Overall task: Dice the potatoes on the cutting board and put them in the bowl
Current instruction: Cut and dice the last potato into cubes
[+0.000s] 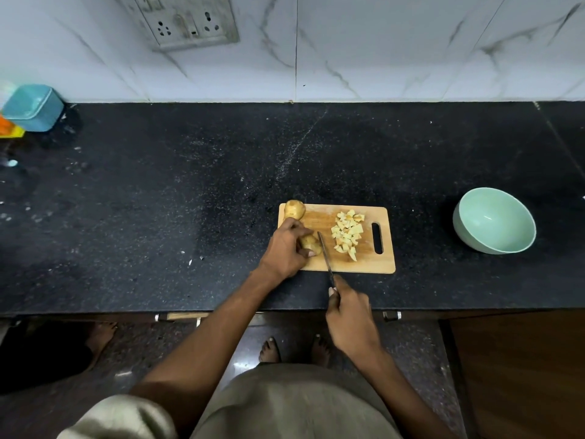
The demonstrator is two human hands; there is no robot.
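A wooden cutting board (373, 264) lies on the black counter. My left hand (286, 248) grips a potato (311, 243) on the board's left side. My right hand (349, 315) holds a knife (325, 256) by its handle, the blade lying on the board just right of that potato. A second whole potato (294, 209) sits at the board's far left corner. A pile of several diced pieces (347, 233) lies in the middle of the board. The pale green bowl (474, 239) stands empty on the counter to the right.
A teal box (33, 107) and coloured items stand at the counter's far left against the marble wall. A socket plate (186, 22) is on the wall. Another person's foot (99, 339) shows on the floor at lower left.
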